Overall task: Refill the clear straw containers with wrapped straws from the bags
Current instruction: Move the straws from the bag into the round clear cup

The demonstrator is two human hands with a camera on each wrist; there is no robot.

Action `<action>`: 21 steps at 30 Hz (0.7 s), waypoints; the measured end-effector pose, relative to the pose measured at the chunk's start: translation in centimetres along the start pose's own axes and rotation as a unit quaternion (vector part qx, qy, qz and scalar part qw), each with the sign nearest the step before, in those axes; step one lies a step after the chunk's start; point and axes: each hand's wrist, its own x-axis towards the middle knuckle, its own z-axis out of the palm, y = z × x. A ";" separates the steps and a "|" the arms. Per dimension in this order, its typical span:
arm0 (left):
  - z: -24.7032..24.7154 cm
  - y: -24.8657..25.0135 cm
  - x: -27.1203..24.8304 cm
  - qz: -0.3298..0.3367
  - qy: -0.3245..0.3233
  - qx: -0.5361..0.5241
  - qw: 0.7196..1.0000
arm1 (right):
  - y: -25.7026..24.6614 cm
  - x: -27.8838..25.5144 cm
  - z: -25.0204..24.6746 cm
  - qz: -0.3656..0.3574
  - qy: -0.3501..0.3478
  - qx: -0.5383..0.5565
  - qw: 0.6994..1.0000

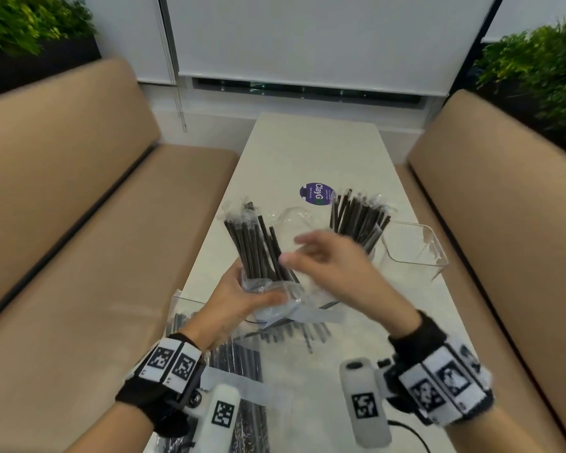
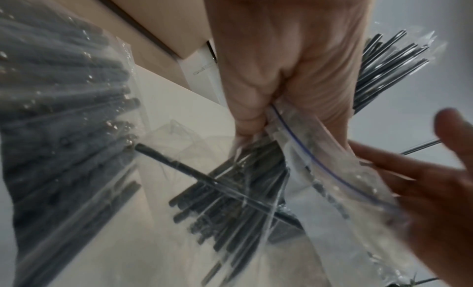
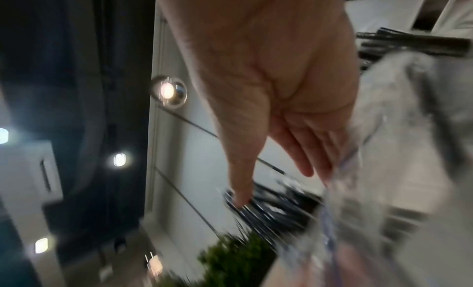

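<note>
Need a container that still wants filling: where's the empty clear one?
In the head view, the empty clear container stands at the table's right edge, just right of the container of dark straws.

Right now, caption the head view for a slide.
Left hand grips bagged straws upright above the table; open right hand reaches in.

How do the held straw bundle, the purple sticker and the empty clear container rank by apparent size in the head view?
1. straw bundle
2. empty clear container, close behind, so unsure
3. purple sticker, plainly smallest, though farther off
</note>
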 end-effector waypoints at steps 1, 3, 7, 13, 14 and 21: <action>0.3 0.1 0.0 0.011 -0.018 0.007 1.000 | 0.3 -0.2 1.2 0.005 -0.048 -0.024 0.999; 0.8 0.3 -0.1 0.029 -0.046 0.012 0.998 | 0.5 -0.3 2.7 -0.016 -0.054 -0.020 0.998; 1.2 0.1 -0.1 0.042 -0.061 0.011 0.997 | 1.2 0.3 3.8 -0.016 0.007 0.084 0.996; 1.6 -0.1 -0.2 0.053 -0.076 0.036 0.995 | 1.3 0.9 3.4 0.005 0.071 0.225 0.972; 1.6 -0.1 -0.3 0.052 -0.075 0.038 0.995 | 1.2 0.9 3.2 0.001 0.079 0.233 0.969; 1.3 -0.4 0.0 0.032 -0.067 0.034 0.997 | 1.2 1.1 1.1 -0.007 0.123 0.219 0.968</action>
